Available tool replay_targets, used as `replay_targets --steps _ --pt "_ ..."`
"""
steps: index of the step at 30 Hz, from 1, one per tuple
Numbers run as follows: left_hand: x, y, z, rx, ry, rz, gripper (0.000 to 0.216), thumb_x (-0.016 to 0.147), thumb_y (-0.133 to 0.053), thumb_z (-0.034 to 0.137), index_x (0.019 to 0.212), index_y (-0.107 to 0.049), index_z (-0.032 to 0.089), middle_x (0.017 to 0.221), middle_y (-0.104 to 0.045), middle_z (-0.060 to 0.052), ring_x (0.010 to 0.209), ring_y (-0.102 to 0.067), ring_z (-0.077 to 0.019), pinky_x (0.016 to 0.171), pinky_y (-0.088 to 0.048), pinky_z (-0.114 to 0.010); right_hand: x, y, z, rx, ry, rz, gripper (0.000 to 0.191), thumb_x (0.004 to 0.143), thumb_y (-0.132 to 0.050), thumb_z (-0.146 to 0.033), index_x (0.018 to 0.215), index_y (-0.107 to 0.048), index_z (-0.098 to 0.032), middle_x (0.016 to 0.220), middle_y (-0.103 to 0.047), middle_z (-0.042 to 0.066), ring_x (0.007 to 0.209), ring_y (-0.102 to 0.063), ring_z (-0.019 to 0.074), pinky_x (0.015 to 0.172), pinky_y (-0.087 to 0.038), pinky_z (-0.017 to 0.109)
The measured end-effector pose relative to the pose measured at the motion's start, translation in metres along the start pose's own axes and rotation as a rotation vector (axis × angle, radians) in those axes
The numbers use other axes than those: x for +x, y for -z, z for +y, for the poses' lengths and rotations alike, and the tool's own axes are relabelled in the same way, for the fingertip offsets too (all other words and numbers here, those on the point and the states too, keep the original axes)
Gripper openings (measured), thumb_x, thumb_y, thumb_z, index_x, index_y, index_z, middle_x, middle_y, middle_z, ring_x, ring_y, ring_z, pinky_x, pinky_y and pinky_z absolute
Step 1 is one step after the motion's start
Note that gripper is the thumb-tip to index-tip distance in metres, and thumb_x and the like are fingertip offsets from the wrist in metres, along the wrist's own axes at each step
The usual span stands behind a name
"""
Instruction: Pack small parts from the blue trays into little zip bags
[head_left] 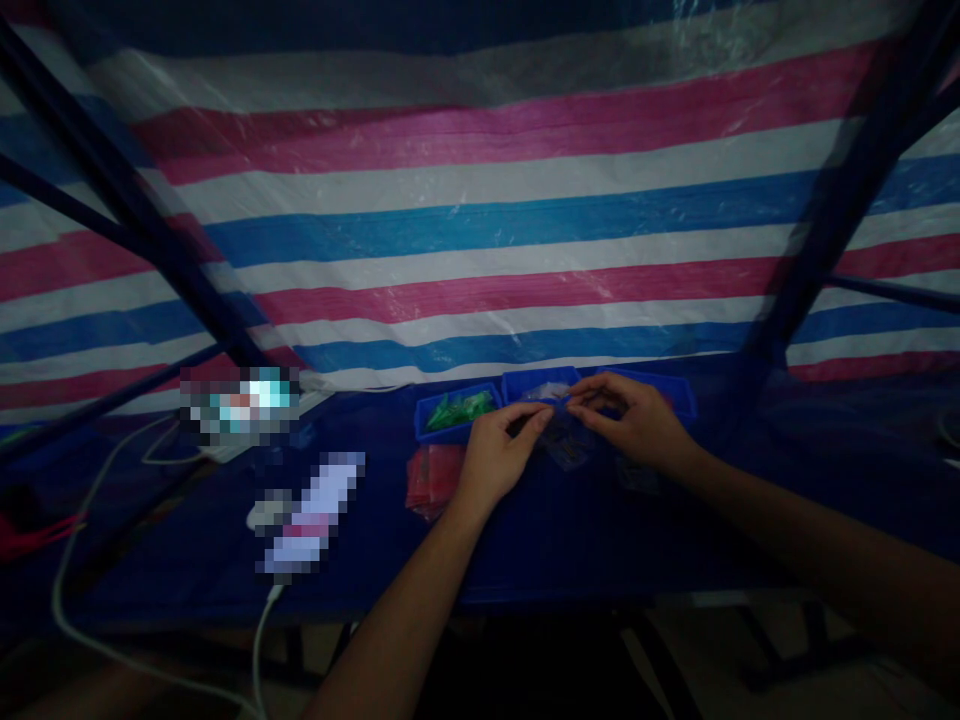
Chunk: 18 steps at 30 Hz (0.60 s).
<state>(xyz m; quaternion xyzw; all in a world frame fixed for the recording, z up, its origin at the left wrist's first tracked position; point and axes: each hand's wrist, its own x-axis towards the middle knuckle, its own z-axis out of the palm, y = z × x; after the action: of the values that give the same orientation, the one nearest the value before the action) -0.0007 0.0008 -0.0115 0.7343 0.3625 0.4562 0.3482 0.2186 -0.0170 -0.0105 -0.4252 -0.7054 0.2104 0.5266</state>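
Note:
My left hand (pixel 501 446) and my right hand (pixel 628 412) face each other over the blue table, fingertips nearly meeting. Both pinch at a small clear plastic bag (pixel 566 445) that hangs below the fingers; what it contains is too dark to make out. Just behind the fingers stands a blue bin (pixel 517 385) with whitish, clear pieces in it. Left of that, another blue bin (pixel 431 434) holds green packets (pixel 459 408). A stack of red packets (pixel 433 478) lies beside my left hand. Partly behind my right hand is a third blue bin (pixel 681 392).
At the left lie a blurred-out phone-like device (pixel 319 515) with a white cable (pixel 259 640), a round pale object (pixel 268 510) and a blurred lit screen (pixel 251 400). Dark metal posts (pixel 840 220) flank the table. Striped plastic sheeting (pixel 480 220) hangs behind.

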Motion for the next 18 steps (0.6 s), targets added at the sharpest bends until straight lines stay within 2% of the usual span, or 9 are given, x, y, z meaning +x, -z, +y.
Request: replay_targets --steps 5,12,18 --pt "-0.0005 -0.0011 -0.0003 -0.091 0.026 -0.065 0.029 0.090 -0.074 0.040 0.113 -0.075 0.021 0.109 -0.079 -0.007 0.099 -0.075 -0.0233 0.093 -0.060 -0.041 -0.0003 0.0001 0.0006 0.046 -0.024 -0.007 0.027 0.088 -0.074 -0.036 0.111 -0.070 -0.023 0.103 -0.076 0.008 0.089 -0.073 0.0216 0.081 -0.062 0.038" --pt "-0.0017 -0.0021 -0.0020 -0.063 0.002 -0.082 0.019 0.092 -0.070 0.033 0.105 -0.074 0.021 0.101 -0.079 -0.006 0.093 -0.075 -0.0215 0.088 -0.059 -0.038 -0.0034 -0.0036 0.0030 0.065 0.014 -0.098 0.032 0.088 -0.074 -0.036 0.118 -0.068 -0.023 0.106 -0.075 0.007 0.084 -0.073 0.0195 0.079 -0.063 0.037" --pt "-0.0016 -0.0017 0.0016 -0.091 0.008 -0.055 0.033 0.090 -0.072 0.027 0.122 -0.064 0.021 0.093 -0.078 -0.004 0.083 -0.074 -0.0190 0.083 -0.058 -0.036 -0.0027 0.0004 -0.0022 -0.046 0.221 -0.204 0.019 0.096 -0.064 -0.029 0.111 -0.075 -0.030 0.112 -0.076 0.004 0.105 -0.072 0.0228 0.094 -0.058 0.042"
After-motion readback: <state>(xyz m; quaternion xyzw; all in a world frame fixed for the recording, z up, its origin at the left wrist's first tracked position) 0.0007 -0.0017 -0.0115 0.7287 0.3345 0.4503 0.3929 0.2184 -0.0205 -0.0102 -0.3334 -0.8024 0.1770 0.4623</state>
